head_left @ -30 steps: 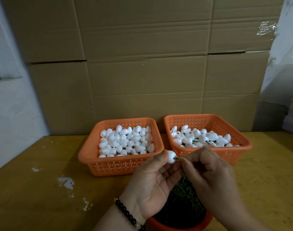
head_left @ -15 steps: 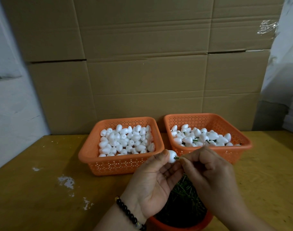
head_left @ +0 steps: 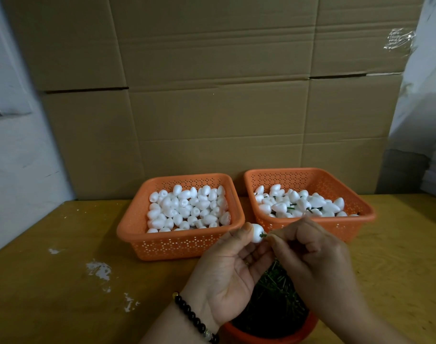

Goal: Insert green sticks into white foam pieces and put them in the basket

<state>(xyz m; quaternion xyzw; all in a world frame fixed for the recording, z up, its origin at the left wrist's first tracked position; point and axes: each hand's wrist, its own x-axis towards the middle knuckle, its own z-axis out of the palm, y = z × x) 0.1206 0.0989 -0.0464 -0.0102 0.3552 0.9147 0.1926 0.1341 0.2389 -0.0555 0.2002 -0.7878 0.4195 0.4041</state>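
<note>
My left hand (head_left: 227, 274) pinches a white foam piece (head_left: 257, 233) between thumb and fingers, just in front of the two baskets. My right hand (head_left: 311, 259) grips a green stick (head_left: 263, 235) whose tip enters the foam piece's right side. The left orange basket (head_left: 177, 242) holds several plain white foam pieces. The right orange basket (head_left: 311, 176) holds foam pieces with green sticks in them. A round orange bowl (head_left: 266, 336) of loose green sticks sits below my hands, partly hidden by them.
The baskets stand side by side on a yellow-brown wooden table (head_left: 50, 294) with white paint flecks on its left part. A wall of cardboard boxes (head_left: 212, 95) rises right behind the baskets. Plastic wrap hangs at the far right.
Both hands stay almost still in front of the baskets. The stick looks slightly shorter between my fingers and the foam piece.
</note>
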